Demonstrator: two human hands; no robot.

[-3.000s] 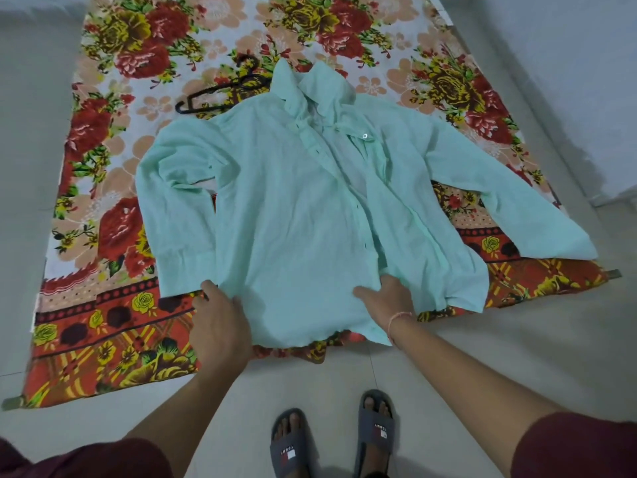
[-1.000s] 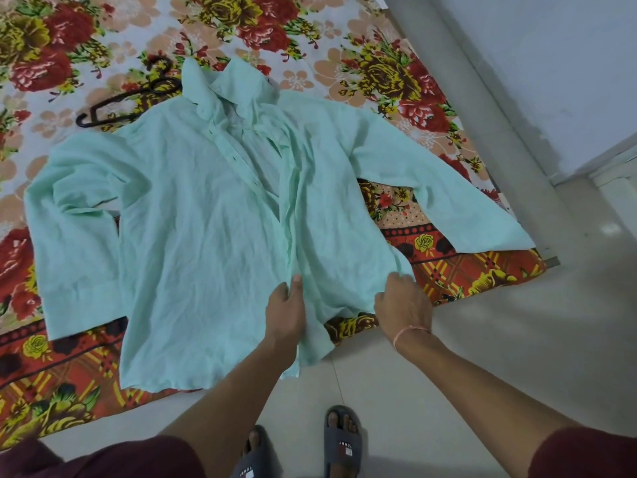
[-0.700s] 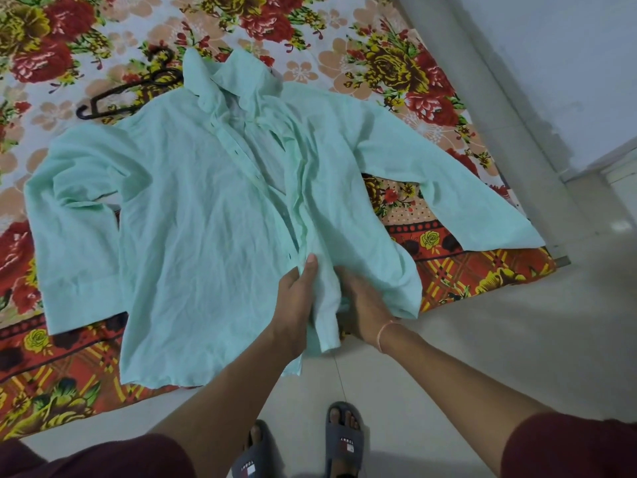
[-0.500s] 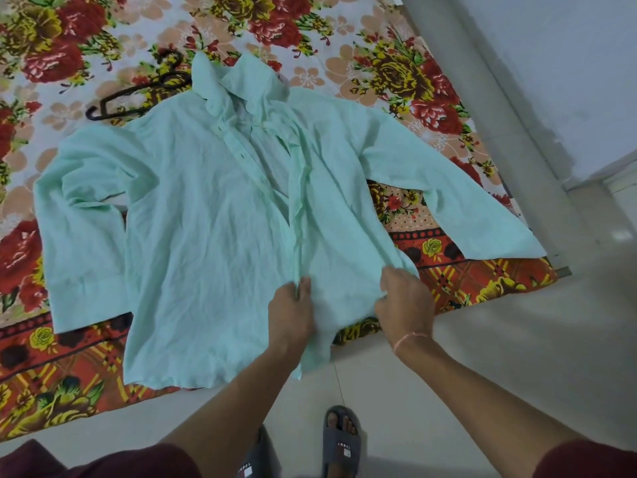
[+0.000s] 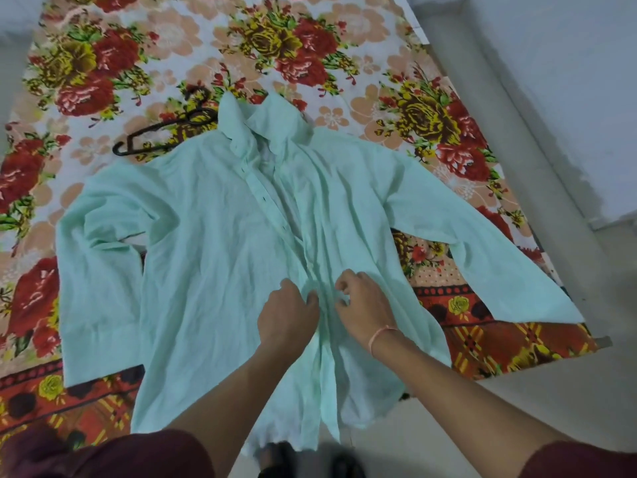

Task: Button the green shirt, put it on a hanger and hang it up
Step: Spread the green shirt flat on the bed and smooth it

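Green shirt [image 5: 213, 270] spread flat on floral sheet [image 5: 310, 46], front open near collar.
Left hand [image 5: 287, 315] & right hand [image 5: 362, 305] close together at lower placket, each grip curled, pinching a front edge; black hanger [image 5: 155, 136] by collar, partly under shirt.

1. Top: dark maroon garment w/ short sleeves, plain fabric, one flat colour.
2. L sleeve [image 5: 144, 453]: big loose maroon mass at bottom-left, soft folds, rounded hem, edges blurred.
3. R sleeve [image 5: 582, 460]: same maroon; only a curved hem section shows at bottom-right corner.
4. Forearms bare from sleeve hems down to L hand [image 5: 287, 319] & R hand [image 5: 362, 308].
5. R wrist: thin pink-orange thread band [image 5: 381, 334], single strand, sits just behind the hand, a bit slack on one side.
6. Feet: dark footwear [image 5: 275, 460] at bottom centre, two dark shapes, blurred & partly covered; type can't tell.
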